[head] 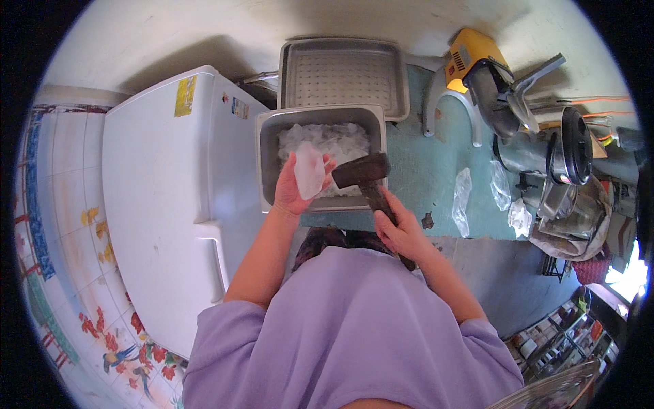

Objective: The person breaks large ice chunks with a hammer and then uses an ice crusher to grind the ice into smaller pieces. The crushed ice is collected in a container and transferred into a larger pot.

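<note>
A pale block of ice (pixel 309 171) rests in my left hand (pixel 288 189), its fingers curled round the sides. Below it, broken ice (pixel 332 134) lies inside a deep rectangular steel pan (pixel 271 153). My right hand (pixel 403 227) grips the wooden handle of a hammer (pixel 361 171). The dark, heavy hammer head is over the pan's right side, close beside the ice block. Whether the head touches the block or the fingertips of my left hand, I cannot tell.
Behind the pan leans a perforated steel tray (pixel 345 76). A white refrigerator (pixel 158 204) stands close on the left. Across the green tabletop (pixel 414 174) are a yellow-topped machine (pixel 475 56), a crumpled plastic bag (pixel 462 202) and a steel pot with a black lid (pixel 575 145).
</note>
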Demonstrator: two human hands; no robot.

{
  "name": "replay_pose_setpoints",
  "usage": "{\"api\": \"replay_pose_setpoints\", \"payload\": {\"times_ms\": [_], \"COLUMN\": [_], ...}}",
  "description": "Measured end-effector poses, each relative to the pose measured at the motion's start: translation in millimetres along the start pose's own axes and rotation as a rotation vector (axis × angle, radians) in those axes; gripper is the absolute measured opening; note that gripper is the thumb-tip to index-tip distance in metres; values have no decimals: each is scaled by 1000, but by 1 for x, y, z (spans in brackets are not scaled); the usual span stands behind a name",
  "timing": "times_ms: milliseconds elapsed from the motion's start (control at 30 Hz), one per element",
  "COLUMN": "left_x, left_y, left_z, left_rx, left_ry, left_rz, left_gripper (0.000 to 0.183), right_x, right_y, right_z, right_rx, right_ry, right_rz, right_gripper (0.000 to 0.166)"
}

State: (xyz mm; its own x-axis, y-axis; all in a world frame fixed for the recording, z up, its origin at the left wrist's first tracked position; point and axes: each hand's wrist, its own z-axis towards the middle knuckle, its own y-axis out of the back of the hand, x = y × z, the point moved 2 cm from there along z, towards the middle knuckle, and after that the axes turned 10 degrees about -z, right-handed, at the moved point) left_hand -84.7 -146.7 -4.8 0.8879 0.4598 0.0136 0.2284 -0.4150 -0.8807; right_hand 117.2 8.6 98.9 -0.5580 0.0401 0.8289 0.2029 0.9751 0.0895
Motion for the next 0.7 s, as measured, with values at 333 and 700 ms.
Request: {"api": "replay_pose_setpoints", "payload": {"times_ms": [333,700], "left_x": [6,-29], "left_y": [19,26], "left_z": [13,52], "left_rx": [-204,-403], "left_ry": [-132,-308], "left_rz": [141,643], "left_gripper": [57,61], "right_x": [43,27], "right_y": [-9,-48], "right_z": [31,64], "right_rx": [-181,-121], "right_ry": [356,76], "right_rz": [-486,-660], "right_gripper": [53,44]}}
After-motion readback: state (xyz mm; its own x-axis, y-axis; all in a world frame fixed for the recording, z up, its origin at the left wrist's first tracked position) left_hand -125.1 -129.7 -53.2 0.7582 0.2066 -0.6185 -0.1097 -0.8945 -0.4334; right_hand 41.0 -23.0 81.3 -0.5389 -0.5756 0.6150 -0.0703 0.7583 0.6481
